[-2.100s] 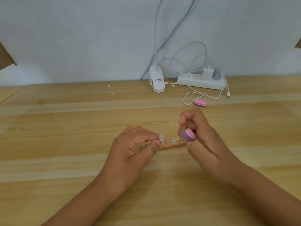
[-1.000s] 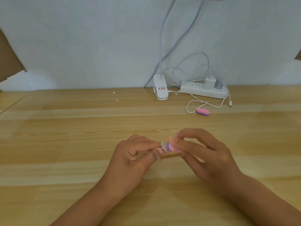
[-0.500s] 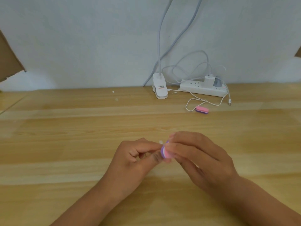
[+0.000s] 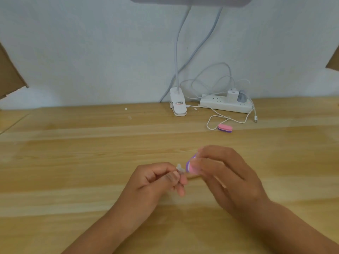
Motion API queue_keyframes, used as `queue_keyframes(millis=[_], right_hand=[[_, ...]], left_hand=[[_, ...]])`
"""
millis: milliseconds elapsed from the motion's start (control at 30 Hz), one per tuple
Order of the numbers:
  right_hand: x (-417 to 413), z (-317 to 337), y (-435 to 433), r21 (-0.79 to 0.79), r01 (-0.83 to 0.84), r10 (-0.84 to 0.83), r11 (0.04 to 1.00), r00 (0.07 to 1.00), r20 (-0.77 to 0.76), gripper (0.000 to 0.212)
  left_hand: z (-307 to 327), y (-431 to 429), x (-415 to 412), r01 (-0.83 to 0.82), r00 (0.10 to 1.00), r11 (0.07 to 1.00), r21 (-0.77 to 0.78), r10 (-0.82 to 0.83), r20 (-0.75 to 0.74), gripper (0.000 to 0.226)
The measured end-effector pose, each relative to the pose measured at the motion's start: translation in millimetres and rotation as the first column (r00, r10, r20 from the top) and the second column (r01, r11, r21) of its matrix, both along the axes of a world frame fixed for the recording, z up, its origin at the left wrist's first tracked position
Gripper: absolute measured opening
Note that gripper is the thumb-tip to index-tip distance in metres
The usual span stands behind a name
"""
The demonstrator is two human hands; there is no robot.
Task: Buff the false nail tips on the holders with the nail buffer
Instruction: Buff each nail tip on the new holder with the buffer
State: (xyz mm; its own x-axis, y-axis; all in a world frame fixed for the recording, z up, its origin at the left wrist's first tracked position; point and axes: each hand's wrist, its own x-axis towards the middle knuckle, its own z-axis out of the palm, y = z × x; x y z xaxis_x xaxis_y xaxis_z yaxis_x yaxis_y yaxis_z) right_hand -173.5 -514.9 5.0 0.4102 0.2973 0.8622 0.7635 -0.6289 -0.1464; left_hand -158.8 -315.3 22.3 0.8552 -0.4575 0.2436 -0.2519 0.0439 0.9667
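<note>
False nail tip (image 4: 178,166) pinched in curled fingers (image 4: 175,177) of left hand (image 4: 156,182), low over tabletop (image 4: 73,162); right hand (image 4: 225,176) grips nail buffer (image 4: 189,165) just beside it. Risk: heavy stroke may pop tip loose or scuff fingertip.

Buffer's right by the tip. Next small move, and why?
Probably ease the buffer a touch left onto the nail tip and stroke across it. The left hand pinches the tip, presenting it toward the buffer, which the right hand grips just beside it. Whether they touch yet is unclear.
</note>
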Motion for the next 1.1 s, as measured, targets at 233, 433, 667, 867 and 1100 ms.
queue_keyframes(millis=[233,433,667,867,1100], right_hand=[[6,1,-6,0.011,0.074,-0.074,0.997,0.996,-0.043,0.021],[-14,11,9,0.214,-0.032,0.117,0.976,0.910,-0.398,0.024],[-14,8,11,0.044,-0.040,0.057,0.998,0.855,-0.516,0.033],[-6,6,11,0.089,-0.003,0.044,0.996,0.882,-0.469,0.019],[19,14,-23,0.257,0.193,-0.027,0.947,0.845,-0.534,0.017]], left_hand=[[-2,4,2,0.016,1.000,0.996,-0.088,-0.017,-0.011,0.025],[-6,-1,3,-0.121,0.991,0.991,-0.054,0.123,0.049,0.013],[-9,-5,5,-0.114,0.993,0.993,-0.036,0.115,0.032,0.020],[-13,-4,8,-0.098,0.995,0.992,-0.073,0.099,0.005,0.025],[-13,5,11,-0.577,0.768,0.756,0.308,0.375,0.519,0.032]])
